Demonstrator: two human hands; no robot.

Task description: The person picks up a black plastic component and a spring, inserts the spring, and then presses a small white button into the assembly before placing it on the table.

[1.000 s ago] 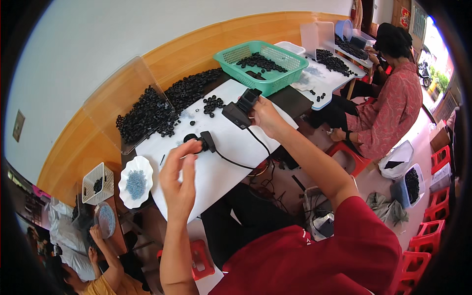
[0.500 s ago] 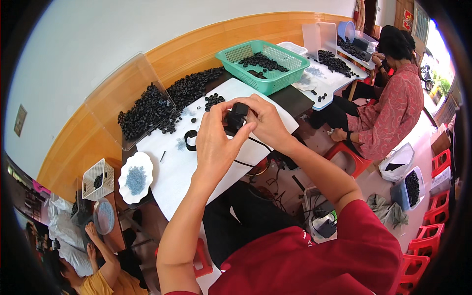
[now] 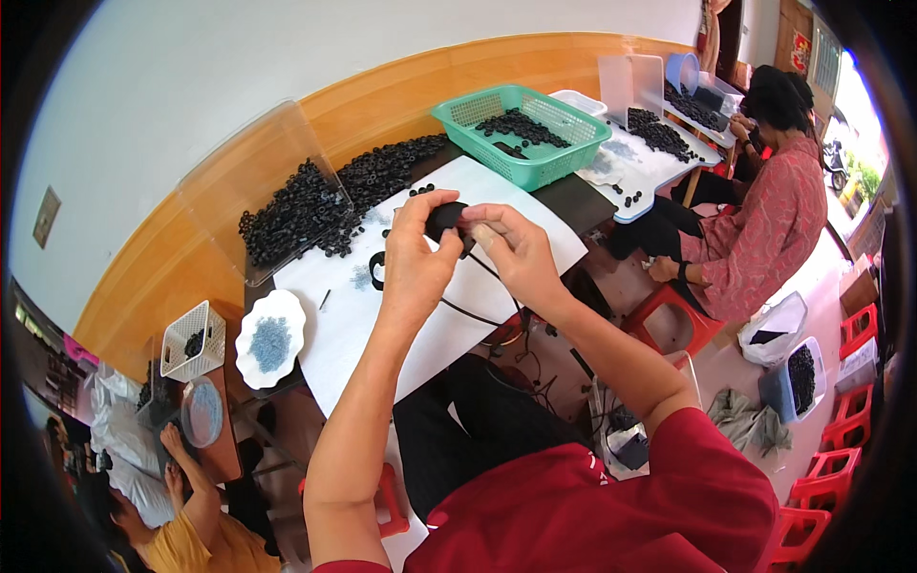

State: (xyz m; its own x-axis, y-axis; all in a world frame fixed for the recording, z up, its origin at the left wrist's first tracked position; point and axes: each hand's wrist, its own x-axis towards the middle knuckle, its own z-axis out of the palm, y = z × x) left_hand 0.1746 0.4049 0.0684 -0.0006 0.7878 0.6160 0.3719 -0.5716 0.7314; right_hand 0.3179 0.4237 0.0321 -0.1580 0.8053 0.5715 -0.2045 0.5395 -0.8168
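Black device (image 3: 445, 219) held; green basket (image 3: 541, 173): black pieces (image 3: 522, 126); white dish (image 3: 297, 318): blue bits (image 3: 271, 345).

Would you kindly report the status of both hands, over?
Left hand gripping black piece. Right hand close against it, grip unclear. Black cable lies across white sheet below hands.

With our left hand (image 3: 417, 263) and right hand (image 3: 516, 253) meeting at the clock's centre, we could pass over the white sheet (image 3: 336, 358) toward 7, between the scalloped dish (image 3: 270, 339) and our left forearm (image 3: 361, 411). The sheet also gives us way at 2 to 3. Against us stand the green basket (image 3: 535, 175) at 1, the black heap (image 3: 387, 172) and clear tilted panel (image 3: 256, 170) around 10, and the cable (image 3: 462, 310) crossing at 6.
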